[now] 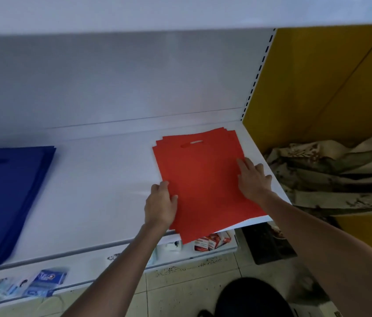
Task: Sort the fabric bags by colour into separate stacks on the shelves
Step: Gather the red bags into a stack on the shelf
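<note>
A stack of red fabric bags (pixel 203 170) lies on the right end of the white shelf (pixel 102 179), its near corner hanging over the shelf's front edge. My left hand (pixel 161 203) grips the stack's left edge, thumb on top. Flat on the stack's right side rests my right hand (pixel 252 179), fingers straight and pointing away from me. A stack of blue fabric bags (pixel 6 193) lies at the shelf's far left, apart from both hands.
A yellow side panel (pixel 317 83) closes the shelf on the right, with crumpled patterned cloth (pixel 331 177) beside it. A lower shelf holds small boxes (pixel 212 242) and blue packets (pixel 47 282). Tiled floor lies below.
</note>
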Demonstrator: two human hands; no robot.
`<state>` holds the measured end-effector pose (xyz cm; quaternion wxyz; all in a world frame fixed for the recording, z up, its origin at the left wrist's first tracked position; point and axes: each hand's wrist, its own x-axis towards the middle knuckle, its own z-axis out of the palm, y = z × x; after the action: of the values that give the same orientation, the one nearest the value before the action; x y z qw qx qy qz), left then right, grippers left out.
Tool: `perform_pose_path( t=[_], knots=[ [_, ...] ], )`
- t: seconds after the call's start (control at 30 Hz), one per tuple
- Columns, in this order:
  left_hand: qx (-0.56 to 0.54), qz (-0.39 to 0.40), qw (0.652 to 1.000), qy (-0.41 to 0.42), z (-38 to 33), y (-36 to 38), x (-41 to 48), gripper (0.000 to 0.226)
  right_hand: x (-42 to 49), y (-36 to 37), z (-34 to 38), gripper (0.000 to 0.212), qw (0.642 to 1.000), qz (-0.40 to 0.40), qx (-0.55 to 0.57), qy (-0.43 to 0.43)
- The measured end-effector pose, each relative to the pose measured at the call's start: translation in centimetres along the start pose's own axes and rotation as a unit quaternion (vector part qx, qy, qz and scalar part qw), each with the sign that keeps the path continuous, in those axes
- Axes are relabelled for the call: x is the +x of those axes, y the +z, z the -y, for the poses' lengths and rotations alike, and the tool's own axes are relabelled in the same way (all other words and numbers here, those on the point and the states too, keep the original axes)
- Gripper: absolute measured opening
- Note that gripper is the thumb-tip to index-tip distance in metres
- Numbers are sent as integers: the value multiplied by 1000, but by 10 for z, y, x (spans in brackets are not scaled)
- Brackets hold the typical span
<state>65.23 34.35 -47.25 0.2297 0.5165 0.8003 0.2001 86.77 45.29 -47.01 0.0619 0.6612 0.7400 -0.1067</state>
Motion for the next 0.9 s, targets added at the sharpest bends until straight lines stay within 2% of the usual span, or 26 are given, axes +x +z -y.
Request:
perform_pose_path(
  t=[0.13, 0.23, 0.33, 0.5, 0.57, 0.73, 0.9],
  knots=[
    [11, 21, 999, 39, 3, -6, -3, 49, 7, -3, 11, 52, 998, 39, -28, 29],
    [20, 10, 999, 36, 13, -18, -11, 48, 0, -6, 25, 53, 997, 10, -53, 59],
    [17, -8, 1000, 8, 35, -42, -28, 45, -19, -4, 56, 53, 995, -51, -57, -57],
    [19, -82, 995, -57, 92, -116, -75, 36, -69, -21, 172, 55, 964, -58, 31, -259],
    [22, -115, 990, -85, 122, -158, -102, 34, -100, -30, 230, 56, 942, -44, 71, -326],
    [5, -209, 967, -146, 204, -287, -180, 29, -195, -59, 378, 58, 864, 65, 165, -470],
    [44, -314, 934, -165, 258, -428, -265, 27, -301, -123, 518, 57, 797, 56, 184, -573]
  ],
)
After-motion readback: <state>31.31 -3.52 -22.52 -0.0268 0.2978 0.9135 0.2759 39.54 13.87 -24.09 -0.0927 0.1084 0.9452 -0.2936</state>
